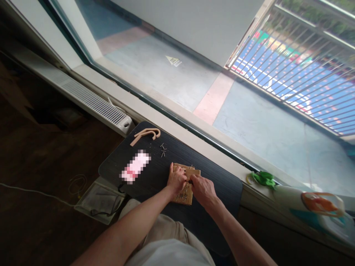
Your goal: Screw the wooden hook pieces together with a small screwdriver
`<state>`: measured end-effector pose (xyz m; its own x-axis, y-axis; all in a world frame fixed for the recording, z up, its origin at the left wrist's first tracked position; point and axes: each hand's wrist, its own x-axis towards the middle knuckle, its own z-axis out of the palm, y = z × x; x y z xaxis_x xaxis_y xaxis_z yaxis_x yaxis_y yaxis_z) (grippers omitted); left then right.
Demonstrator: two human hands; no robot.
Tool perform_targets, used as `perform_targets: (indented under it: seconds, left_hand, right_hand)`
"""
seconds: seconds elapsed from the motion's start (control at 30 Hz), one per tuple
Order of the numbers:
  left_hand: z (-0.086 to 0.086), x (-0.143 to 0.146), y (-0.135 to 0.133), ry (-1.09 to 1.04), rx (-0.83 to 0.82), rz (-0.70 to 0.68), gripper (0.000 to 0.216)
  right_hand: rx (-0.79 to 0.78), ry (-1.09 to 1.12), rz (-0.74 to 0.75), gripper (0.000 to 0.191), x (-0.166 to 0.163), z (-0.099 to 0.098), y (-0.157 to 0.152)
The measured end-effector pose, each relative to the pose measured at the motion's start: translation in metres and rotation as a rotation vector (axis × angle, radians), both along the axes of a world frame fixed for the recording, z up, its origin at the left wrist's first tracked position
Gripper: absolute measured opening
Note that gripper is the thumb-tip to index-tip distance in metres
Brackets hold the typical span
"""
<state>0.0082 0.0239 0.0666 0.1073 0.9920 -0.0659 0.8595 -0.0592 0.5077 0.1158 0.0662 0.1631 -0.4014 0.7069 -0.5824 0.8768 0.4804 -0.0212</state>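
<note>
Left hand (176, 181) is resting on board (183, 200), grip unclear, right hand (203, 188) is pinching small dark object (190, 181), pale wood strip (195, 172) is lying crosswise just beyond right hand.

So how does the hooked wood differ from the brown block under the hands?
The hooked wood is slim and bends round at one end; the block is broad and straight-edged.
The hooked wood lies untouched; the block sits beneath the left hand and right hand.
Both rest on the dark table.
</note>
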Motion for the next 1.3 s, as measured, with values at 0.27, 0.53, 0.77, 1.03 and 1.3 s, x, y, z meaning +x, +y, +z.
perform_targets:
  seconds: [0.27, 0.53, 0.77, 1.03, 1.3]
  left_hand:
    - [0.0, -0.001, 0.0, -0.007, -0.013, -0.014, 0.008]
    - [-0.001, -0.002, -0.001, -0.004, 0.002, -0.014, 0.008]
    - [-0.001, -0.002, -0.001, 0.0, 0.005, -0.021, 0.008]
    - [-0.003, -0.002, -0.001, 0.01, 0.002, -0.025, 0.007]
    - [-0.003, -0.003, -0.001, 0.003, -0.001, -0.033, 0.01]
  right_hand:
    - [0.002, -0.041, 0.0, 0.023, 0.0, -0.004, -0.002]
    - [-0.015, -0.012, 0.057, 0.023, -0.002, 0.004, 0.0]
    - [-0.017, -0.017, 0.078, 0.027, -0.004, -0.002, 0.0]
    - [0.003, -0.055, 0.049, 0.028, -0.009, 0.0, -0.003]
    - [-0.027, -0.049, 0.078, 0.029, -0.009, 0.003, -0.001]
